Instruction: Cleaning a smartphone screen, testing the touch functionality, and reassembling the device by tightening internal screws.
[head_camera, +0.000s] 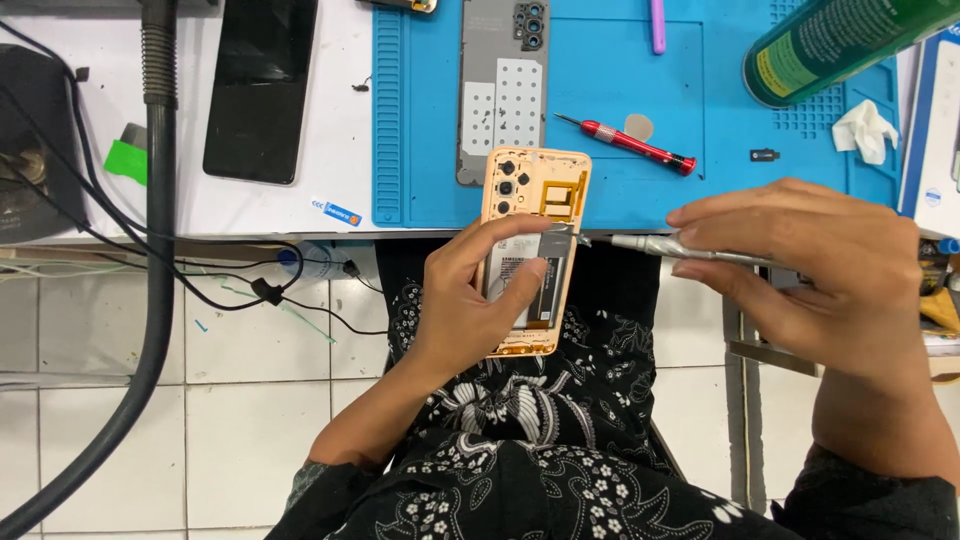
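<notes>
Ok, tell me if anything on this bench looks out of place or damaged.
The opened phone, orange frame with its back off, is held by the left hand over the lap, off the blue mat. The right hand points a metal tool at it. A crumpled tissue lies on the mat.

1. The left hand (470, 300) grips an opened orange phone (530, 250) above the lap, at the counter (290, 205) edge.
2. The right hand (800, 265) holds a silver screwdriver (680, 250), tip at the phone's side.
3. A red screwdriver (628, 144) lies on the blue mat (620, 60).
</notes>
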